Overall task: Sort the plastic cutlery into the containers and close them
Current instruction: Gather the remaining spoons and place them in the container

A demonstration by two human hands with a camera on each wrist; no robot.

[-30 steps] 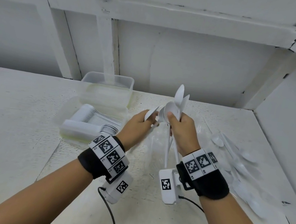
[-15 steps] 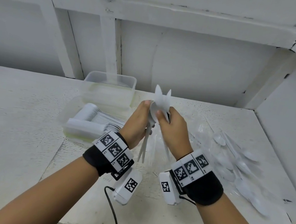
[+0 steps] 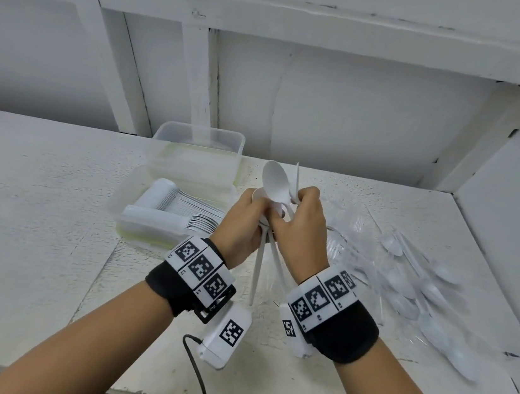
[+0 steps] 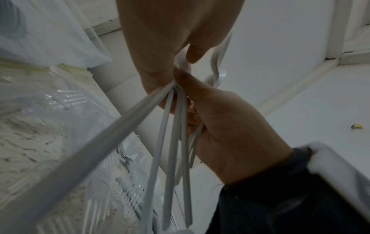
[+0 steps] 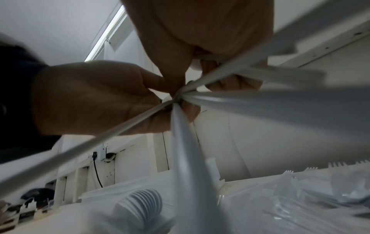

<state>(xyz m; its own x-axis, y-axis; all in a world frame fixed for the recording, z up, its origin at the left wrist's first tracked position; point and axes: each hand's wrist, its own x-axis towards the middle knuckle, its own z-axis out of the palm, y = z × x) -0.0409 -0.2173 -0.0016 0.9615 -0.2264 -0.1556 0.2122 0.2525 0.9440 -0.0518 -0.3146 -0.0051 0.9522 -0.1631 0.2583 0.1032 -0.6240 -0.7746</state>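
The white desk carried everything. Toward its back, a clear open container held a packed row of white spoons and forks, and a second clear container stood just behind it, touching or nearly so. On the right side of the desk lay a loose scatter of plastic cutlery on crinkled clear wrapping, well apart from the containers.

Above the desk, between the containers and the scatter, both hands met around one bundle of white spoons. The left hand was clenched around the bundle's handles, its grip closing on them from the left. The right hand pinched the same bundle from the right, thumb pressed near the bowls. The bowls stood upward above the fingers, and the handles splayed downward below the hands, clear of the desk. Each wrist wore a black band with square markers.
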